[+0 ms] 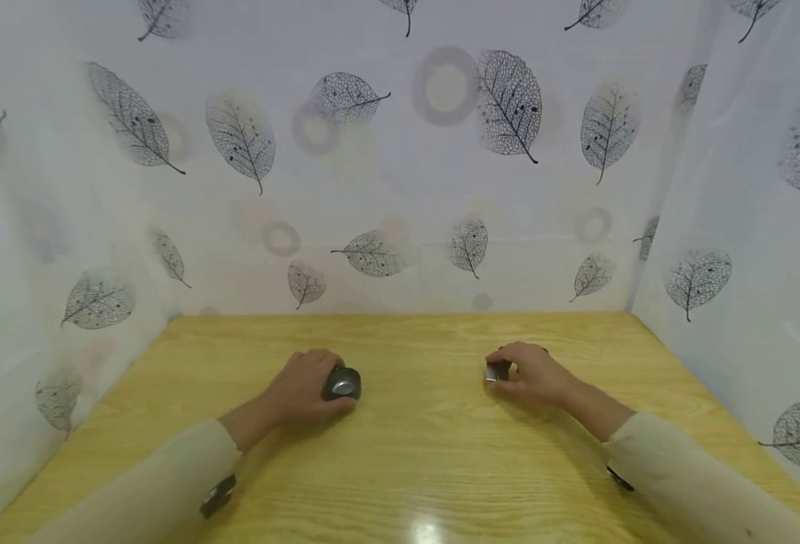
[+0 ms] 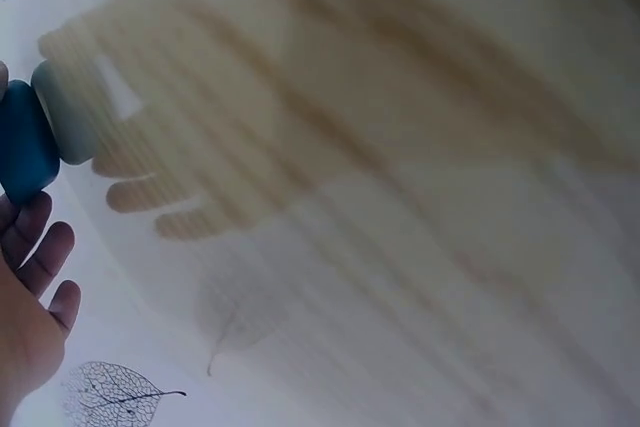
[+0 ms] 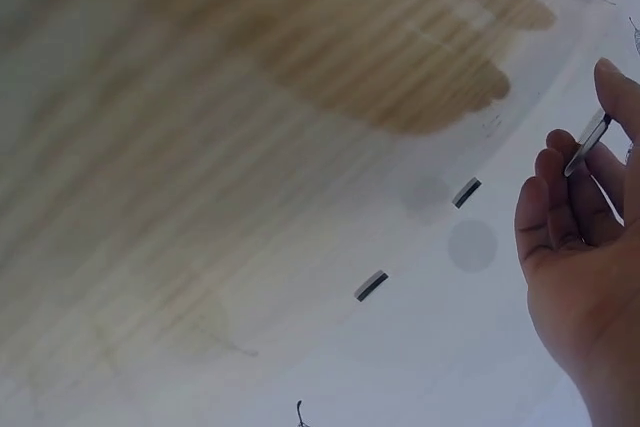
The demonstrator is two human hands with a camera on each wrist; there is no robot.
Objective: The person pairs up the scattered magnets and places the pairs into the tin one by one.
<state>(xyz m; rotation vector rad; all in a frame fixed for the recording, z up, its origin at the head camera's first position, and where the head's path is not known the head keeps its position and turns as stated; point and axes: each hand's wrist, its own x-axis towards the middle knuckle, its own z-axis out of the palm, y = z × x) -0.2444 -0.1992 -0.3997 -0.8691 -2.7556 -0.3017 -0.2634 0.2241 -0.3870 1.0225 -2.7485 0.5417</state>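
Note:
My left hand [image 1: 302, 389] is at the left of the table and grips a rounded, dark, glossy-topped object [image 1: 342, 384] between thumb and fingers. In the left wrist view this rounded object [image 2: 28, 142] looks blue and smooth; its exact kind cannot be told. Farther right, my right hand [image 1: 535, 375] pinches a small shiny metal piece [image 1: 497, 371] with a square-looking face. Seen from the right wrist, the metal piece [image 3: 590, 144] is thin and flat, lying between thumb and fingers. The fingers hide part of each object. A wide stretch of tabletop separates the two hands.
The glossy wood-grain table [image 1: 413, 453] mirrors the hands in both wrist views. White curtains [image 1: 400, 174] printed with leaves stand along its back and sides. A small dark device [image 1: 218, 496] sits under the left sleeve, another [image 1: 620, 478] under the right.

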